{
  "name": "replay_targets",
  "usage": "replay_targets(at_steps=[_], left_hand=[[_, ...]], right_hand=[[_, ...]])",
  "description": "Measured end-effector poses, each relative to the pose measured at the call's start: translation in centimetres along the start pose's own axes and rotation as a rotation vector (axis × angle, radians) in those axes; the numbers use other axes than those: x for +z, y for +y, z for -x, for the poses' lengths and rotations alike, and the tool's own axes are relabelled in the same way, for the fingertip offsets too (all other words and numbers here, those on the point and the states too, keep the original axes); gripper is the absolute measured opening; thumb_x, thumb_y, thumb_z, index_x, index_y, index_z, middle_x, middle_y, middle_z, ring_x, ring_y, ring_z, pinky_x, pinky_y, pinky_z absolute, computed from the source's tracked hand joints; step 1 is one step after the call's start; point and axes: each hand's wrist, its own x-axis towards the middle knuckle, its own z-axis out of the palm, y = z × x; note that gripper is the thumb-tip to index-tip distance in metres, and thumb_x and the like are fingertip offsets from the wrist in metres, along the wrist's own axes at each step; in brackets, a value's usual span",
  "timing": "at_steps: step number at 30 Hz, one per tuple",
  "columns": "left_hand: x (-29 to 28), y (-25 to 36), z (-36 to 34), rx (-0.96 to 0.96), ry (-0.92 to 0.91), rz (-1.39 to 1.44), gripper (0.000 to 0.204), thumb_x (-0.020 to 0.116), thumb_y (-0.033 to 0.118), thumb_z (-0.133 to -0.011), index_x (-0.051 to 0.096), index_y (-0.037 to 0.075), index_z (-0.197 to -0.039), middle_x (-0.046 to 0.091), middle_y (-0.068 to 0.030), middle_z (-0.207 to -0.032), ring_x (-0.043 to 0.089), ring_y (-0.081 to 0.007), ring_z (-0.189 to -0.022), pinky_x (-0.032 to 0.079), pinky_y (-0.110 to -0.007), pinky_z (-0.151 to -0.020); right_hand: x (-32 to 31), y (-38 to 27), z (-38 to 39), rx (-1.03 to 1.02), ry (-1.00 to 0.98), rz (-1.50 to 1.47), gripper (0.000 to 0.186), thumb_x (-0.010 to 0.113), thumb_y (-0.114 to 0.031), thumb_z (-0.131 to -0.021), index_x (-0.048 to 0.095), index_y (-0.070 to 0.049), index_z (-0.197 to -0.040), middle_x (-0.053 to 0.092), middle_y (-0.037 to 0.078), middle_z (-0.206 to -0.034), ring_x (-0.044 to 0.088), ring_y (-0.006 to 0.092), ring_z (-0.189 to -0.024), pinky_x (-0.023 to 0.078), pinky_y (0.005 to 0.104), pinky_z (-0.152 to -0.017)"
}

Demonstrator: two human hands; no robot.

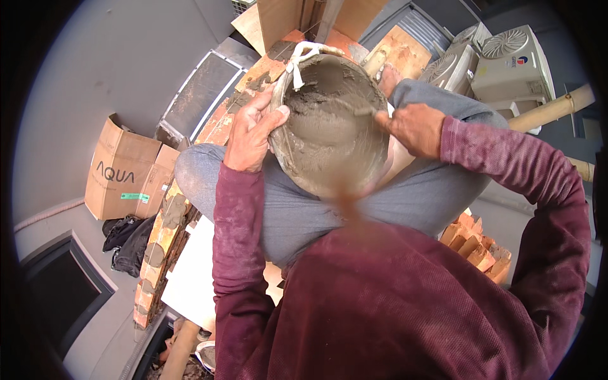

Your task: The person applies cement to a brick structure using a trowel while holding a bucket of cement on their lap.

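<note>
A round bucket [382,152] smeared with grey tilts between my bent knees, its mouth facing me. Wet grey mortar [323,130] fills much of it, and whitish cloth or cord [297,66] is tied at its far left rim. My left hand [253,130] grips the left rim, thumb on top and fingers outside. At the right side of the mouth, my right hand [415,130] is closed round a mortar-smeared, trowel-like tool [360,109]. The tool's end is blurred and partly lost in the mortar.
A cardboard box [120,171] stands left beside dark bags [133,240]. Mortar-spotted brickwork [155,266] runs along my left. Broken bricks [478,247] lie by my right side. Air-conditioner units [513,63] and a bamboo pole [551,111] are at the right; boards [405,54] stand ahead.
</note>
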Motion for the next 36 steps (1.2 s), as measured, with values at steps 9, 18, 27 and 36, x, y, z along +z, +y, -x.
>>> replay_targets(at_steps=[9, 18, 27, 36], left_hand=[[-0.8, -1.4, 1.3, 0.039, 0.055, 0.106, 0.053, 0.061, 0.013, -0.088, 0.044, -0.007, -0.134, 0.056, -0.0108, -0.126, 0.052, -0.0165, -0.116, 0.035, -0.029, -0.102], [-1.5, -1.9, 1.0, 0.010, 0.075, 0.162, 0.047, 0.059, 0.012, -0.089, 0.044, -0.003, -0.131, 0.056, -0.0092, -0.125, 0.052, -0.0152, -0.114, 0.037, -0.029, -0.100], [-1.5, -2.1, 0.6, 0.023, 0.074, 0.178, 0.048, 0.058, 0.009, -0.089, 0.042, -0.009, -0.131, 0.055, -0.0120, -0.124, 0.051, -0.0143, -0.116, 0.036, -0.025, -0.099], [0.2, -0.4, -0.7, 0.042, 0.056, 0.027, 0.039, 0.056, 0.011, -0.091, 0.047, -0.009, -0.124, 0.062, -0.0082, -0.109, 0.056, -0.0090, -0.097, 0.043, -0.023, -0.086]], right_hand=[[1.6, -3.4, -0.6, 0.007, -0.204, -0.721, 0.027, 0.054, -0.012, -0.086, 0.047, 0.000, -0.109, 0.060, 0.018, -0.071, 0.063, 0.0305, -0.061, 0.052, 0.0417, -0.054], [2.5, -3.8, -2.2, 0.148, -0.553, -2.108, 0.007, 0.053, -0.012, -0.090, 0.048, -0.009, -0.088, 0.052, 0.005, -0.061, 0.051, 0.0104, -0.041, 0.041, 0.0250, -0.029], [1.3, 0.6, 0.8, 0.173, -0.558, -2.505, 0.042, 0.047, -0.027, -0.096, 0.047, 0.003, -0.124, 0.059, 0.014, -0.071, 0.053, 0.0163, -0.037, 0.043, 0.0244, -0.028], [-5.2, -0.1, 3.0, 0.093, 0.152, 0.282, 0.041, 0.056, -0.009, -0.083, 0.050, 0.002, -0.122, 0.058, 0.015, -0.077, 0.063, 0.0183, -0.065, 0.051, 0.0293, -0.052]])
